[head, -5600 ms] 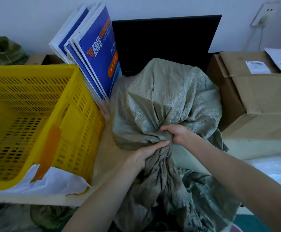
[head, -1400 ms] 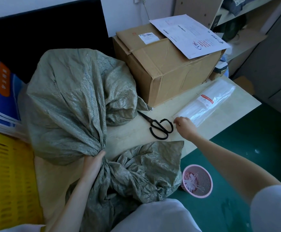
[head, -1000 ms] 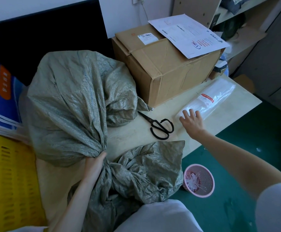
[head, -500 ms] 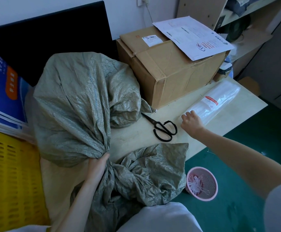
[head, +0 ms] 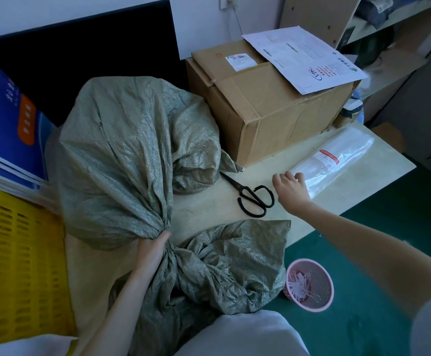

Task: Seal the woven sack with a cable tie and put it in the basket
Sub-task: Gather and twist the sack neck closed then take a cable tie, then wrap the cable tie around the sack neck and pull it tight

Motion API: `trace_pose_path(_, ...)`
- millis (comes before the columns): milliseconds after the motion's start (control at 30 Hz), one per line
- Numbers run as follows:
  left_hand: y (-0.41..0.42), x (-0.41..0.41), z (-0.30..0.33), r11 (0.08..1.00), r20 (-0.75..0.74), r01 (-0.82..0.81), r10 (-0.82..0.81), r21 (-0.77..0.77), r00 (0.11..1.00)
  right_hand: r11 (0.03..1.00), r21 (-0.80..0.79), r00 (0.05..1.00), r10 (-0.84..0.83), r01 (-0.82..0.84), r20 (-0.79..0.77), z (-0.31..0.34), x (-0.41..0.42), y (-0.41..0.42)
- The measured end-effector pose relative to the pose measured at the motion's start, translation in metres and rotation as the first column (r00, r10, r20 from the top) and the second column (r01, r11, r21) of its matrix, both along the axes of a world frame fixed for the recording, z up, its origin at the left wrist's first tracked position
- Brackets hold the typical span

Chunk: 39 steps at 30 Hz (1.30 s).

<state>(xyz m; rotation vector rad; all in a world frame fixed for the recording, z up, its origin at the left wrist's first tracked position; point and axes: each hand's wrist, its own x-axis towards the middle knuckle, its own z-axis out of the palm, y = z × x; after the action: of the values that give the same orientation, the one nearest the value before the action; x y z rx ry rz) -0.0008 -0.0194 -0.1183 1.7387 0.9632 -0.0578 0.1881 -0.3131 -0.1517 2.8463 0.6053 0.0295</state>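
grey-green woven sack [head: 122,155] fills the middle of the pale counter [head: 209,206], bulging and upright, its neck gathered into a tight twist near the front edge while the loose mouth spills over that edge toward the person. yellow perforated basket [head: 16,253] stands just beside the sack on the left, with blue-and-white folders [head: 6,129] leaning behind it. a brown cardboard box [head: 268,109] sits behind and to the right of the sack, a printed sheet [head: 301,57] lying across its top. a clear plastic packet of cable ties [head: 337,160] lies on the counter's right part, slanting toward the far corner. black scissors [head: 253,196] lie flat between the sack and that packet. on the green floor below the counter edge stands a small pink bin [head: 310,283] with white offcuts in it. the left hand [head: 152,250] is clenched around the sack's twisted neck. the right hand [head: 290,188] reaches to the packet's near end, fingers loosely curled and touching it; whether it grips anything i cannot tell.
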Motion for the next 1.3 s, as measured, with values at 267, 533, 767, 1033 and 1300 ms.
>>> trace_pose_path(267,-0.005,0.001,0.005,1.000,0.027,-0.019,0.019,-0.006,0.999,0.414,0.871,0.955,0.016,0.264,-0.297,0.043,-0.023,0.046)
trace_pose_path(533,-0.002,-0.001,0.005,0.994,0.084,-0.062,0.069,-0.091,0.994,0.005,0.954,0.883,0.377,0.299,-0.279,0.107,-0.050,0.105)
trace_pose_path(767,-0.003,-0.003,0.001,0.975,0.067,-0.144,0.157,-0.171,0.985,-0.470,0.686,0.746,0.646,0.556,-0.162,0.173,-0.051,0.129)
trace_pose_path(1033,0.002,-0.006,-0.001,0.963,0.074,-0.162,0.182,-0.216,0.981,-0.642,0.411,0.731,0.675,0.648,-0.099,0.202,-0.046,0.152)
trace_pose_path(1300,0.008,-0.014,0.005,0.934,0.032,-0.116,0.134,-0.337,0.990,-0.702,0.423,0.819,0.500,0.574,-0.282,0.187,-0.043,0.168)
